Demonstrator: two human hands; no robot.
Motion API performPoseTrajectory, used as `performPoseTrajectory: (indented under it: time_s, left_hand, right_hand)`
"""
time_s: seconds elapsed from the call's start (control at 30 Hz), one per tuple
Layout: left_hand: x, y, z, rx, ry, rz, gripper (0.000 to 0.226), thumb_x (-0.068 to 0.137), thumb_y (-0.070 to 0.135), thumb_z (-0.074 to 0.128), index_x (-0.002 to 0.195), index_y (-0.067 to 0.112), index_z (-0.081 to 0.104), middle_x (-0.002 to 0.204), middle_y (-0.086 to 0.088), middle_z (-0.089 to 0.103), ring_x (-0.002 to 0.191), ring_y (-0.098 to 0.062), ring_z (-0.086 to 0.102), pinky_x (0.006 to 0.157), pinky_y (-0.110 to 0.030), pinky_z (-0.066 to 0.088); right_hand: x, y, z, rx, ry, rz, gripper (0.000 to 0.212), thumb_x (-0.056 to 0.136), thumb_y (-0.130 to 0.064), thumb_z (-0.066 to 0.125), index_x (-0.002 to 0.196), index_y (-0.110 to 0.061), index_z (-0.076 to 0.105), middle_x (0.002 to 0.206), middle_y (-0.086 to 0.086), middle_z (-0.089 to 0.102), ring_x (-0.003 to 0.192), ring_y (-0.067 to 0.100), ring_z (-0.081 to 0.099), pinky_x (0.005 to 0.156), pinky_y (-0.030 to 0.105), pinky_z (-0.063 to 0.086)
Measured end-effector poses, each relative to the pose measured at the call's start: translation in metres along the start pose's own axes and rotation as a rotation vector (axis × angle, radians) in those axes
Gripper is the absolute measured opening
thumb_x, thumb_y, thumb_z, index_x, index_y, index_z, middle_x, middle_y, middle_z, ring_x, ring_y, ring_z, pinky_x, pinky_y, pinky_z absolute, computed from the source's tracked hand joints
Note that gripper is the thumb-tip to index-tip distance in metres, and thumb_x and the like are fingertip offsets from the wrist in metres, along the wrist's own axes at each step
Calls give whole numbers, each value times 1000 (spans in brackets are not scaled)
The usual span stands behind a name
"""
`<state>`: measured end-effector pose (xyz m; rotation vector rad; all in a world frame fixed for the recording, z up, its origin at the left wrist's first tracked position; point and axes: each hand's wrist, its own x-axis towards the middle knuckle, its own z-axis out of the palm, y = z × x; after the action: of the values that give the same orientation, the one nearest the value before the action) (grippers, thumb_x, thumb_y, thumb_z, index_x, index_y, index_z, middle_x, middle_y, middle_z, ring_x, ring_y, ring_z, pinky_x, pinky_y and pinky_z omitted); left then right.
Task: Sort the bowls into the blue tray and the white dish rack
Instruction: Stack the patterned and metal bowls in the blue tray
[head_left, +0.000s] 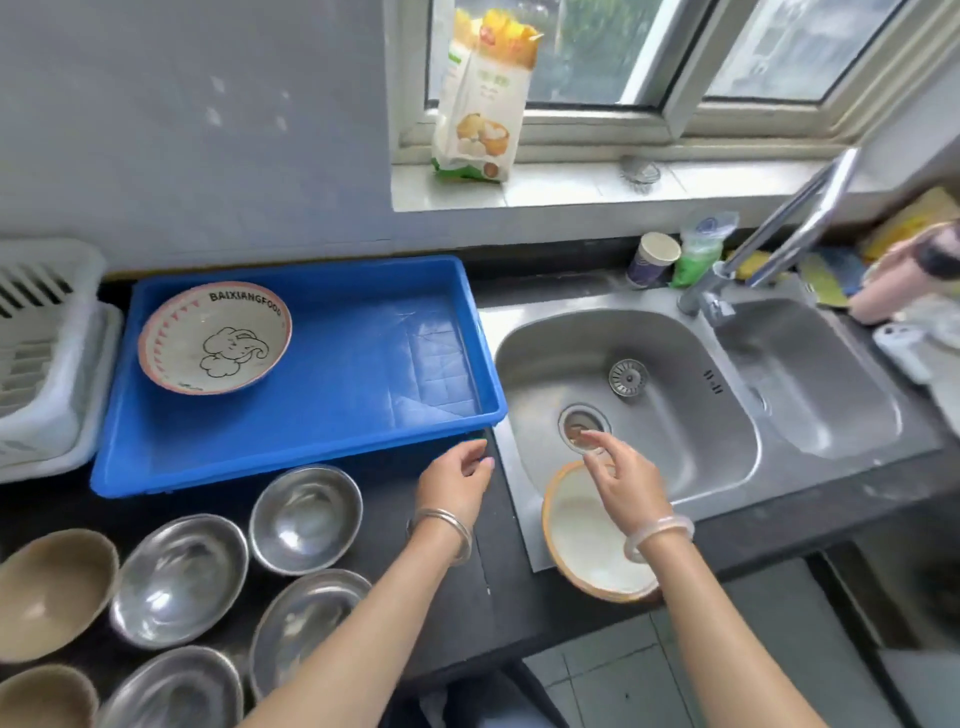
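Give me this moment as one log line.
left hand open, empty | right hand open, above orange-rimmed bowl | blue tray holds one printed bowl

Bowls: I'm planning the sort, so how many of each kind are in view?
Steel bowls: 4
Tan bowls: 2
Printed pink-rimmed bowl: 1
Orange-rimmed white bowl: 1
Total: 8
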<state>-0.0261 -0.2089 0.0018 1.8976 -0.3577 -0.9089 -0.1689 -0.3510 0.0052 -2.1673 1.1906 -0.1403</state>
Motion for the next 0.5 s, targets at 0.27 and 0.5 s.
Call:
performPoseTrajectory:
  time_s: [0.27,0.5]
  left_hand:
    - [-22,-17,76,163,-242,-101,48,87,25,60,133,26,47,131,3,57,115,-15,54,97,-33,44]
    - [-24,-27,87,70,-209,-172,42,91,21,52,132,30,48,113,5,62,106,-21,59,92,-44,52]
  right_hand:
    - [-44,82,-25,24,50,360,40,92,-19,52,132,-21,48,133,5,55,114,26,54,95,39,44]
    - [-51,92,-20,204,58,431,24,93,-25,51,113,-19,63,105,5,68,84,14,55,75,26,40]
